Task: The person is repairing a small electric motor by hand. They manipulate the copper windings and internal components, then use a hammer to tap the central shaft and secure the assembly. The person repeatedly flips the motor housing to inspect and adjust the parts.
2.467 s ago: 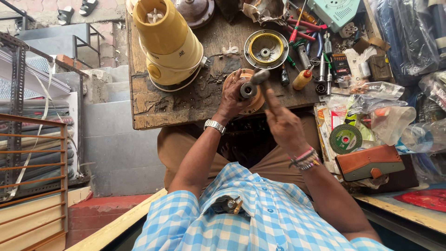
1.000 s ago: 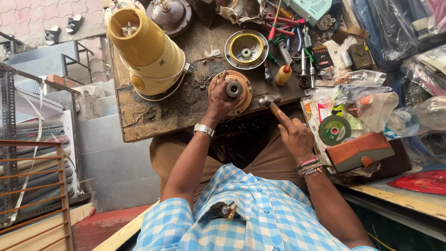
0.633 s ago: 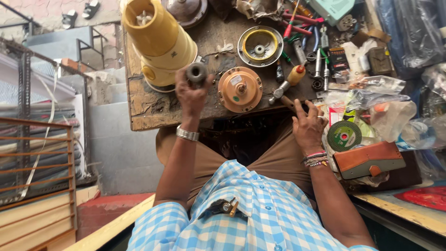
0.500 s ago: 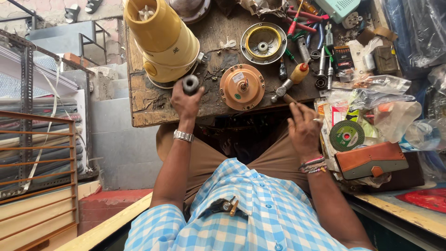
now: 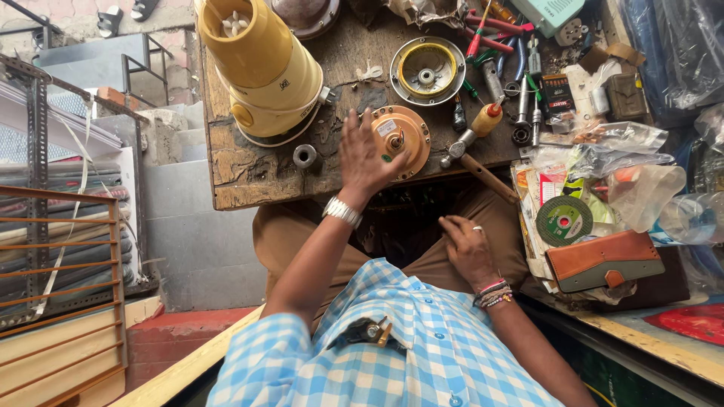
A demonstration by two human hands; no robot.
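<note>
Leftmost on the worn wooden counter (image 5: 249, 177) sits a yellow plastic mixer base (image 5: 264, 75), upper left of frame. Below it a small grey metal coupler (image 5: 305, 156) lies alone. Centre frame, the left hand (image 5: 363, 154) hovers, grip released, fingers spread just beside the round copper-coloured motor plate (image 5: 403, 136); a steady, square hold on its rim looks wisest. Lower right, the right hand (image 5: 467, 249) rests empty on the lap.

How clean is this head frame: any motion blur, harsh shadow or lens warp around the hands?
Head view: the left hand is smeared by motion blur over the orange motor housing; the right hand on the lap is sharper. Daylight is even, with a dark shadow under the wooden bench. Wide-angle lens bends the metal rack at the left edge.
</note>
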